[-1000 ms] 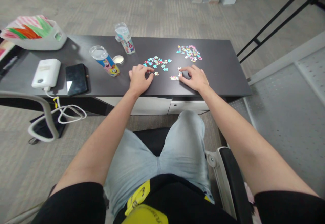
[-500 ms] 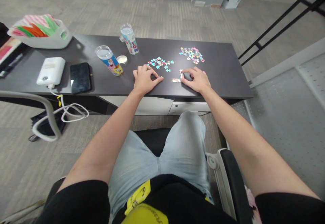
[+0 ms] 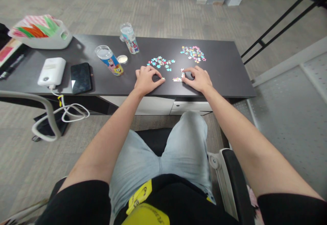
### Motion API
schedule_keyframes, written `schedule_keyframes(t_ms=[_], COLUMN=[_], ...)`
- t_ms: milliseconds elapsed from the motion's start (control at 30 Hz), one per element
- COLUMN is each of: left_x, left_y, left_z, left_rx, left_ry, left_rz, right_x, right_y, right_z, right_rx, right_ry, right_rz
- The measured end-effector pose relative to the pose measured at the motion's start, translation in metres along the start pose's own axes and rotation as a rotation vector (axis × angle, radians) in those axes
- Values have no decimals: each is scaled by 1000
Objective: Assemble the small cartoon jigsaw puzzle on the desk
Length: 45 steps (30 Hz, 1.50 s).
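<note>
My left hand (image 3: 147,80) rests on the dark desk with its fingers curled. A small pale jigsaw piece (image 3: 163,78) is pinched between its thumb and fingertips. To its right, a few joined jigsaw pieces (image 3: 177,79) form an L-shaped corner lying flat on the desk. My right hand (image 3: 198,79) holds the upright arm of that corner between thumb and forefinger. Beyond the left hand lies a loose pile of blue, white and red jigsaw pieces (image 3: 160,62). A pink, yellow and blue pile of pieces (image 3: 194,53) is spread farther back on the right.
Two clear-topped printed tubes (image 3: 112,62) (image 3: 130,40) stand left of the pieces, beside a round lid (image 3: 122,59). Farther left are a black phone (image 3: 81,78), a white power bank (image 3: 51,71) with a cable, and a white basket (image 3: 57,41). The desk's front edge runs just before my wrists.
Both hands stay almost in place. The piece at the left fingertips shows slightly more clearly now. The view has shifted very slightly.
</note>
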<state>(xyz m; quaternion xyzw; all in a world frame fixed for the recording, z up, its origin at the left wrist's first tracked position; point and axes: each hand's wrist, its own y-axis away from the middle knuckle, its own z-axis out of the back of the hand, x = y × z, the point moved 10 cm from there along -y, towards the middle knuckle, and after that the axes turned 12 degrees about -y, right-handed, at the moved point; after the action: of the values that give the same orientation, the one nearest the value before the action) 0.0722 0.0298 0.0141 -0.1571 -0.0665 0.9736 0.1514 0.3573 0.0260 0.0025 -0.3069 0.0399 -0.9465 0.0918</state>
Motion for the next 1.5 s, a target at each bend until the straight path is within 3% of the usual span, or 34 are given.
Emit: schedule_keyframes(t_ms=[633, 733, 833, 900, 1067, 1367, 1500], left_x=[2, 18, 48, 62, 60, 54, 33], left_y=[1, 0, 5, 6, -2, -8, -17], left_z=[1, 11, 23, 24, 14, 7, 6], left_rx=[-2, -116, -252, -255, -149, -108, -115], left_ry=[19, 79, 116, 114, 96, -36, -94], left_rz=[20, 134, 345, 426, 348, 309, 149], right_x=[0, -1, -2, -2, -3, 0, 4], right_y=[3, 3, 2, 2, 2, 3, 4], right_z=[-1, -1, -1, -1, -2, 0, 1], right_rx=[-17, -19, -19, -16, -17, -16, -20], right_ry=[-23, -10, -9, -13, -16, -31, -36], right_rz=[2, 7, 3, -1, -7, 0, 2])
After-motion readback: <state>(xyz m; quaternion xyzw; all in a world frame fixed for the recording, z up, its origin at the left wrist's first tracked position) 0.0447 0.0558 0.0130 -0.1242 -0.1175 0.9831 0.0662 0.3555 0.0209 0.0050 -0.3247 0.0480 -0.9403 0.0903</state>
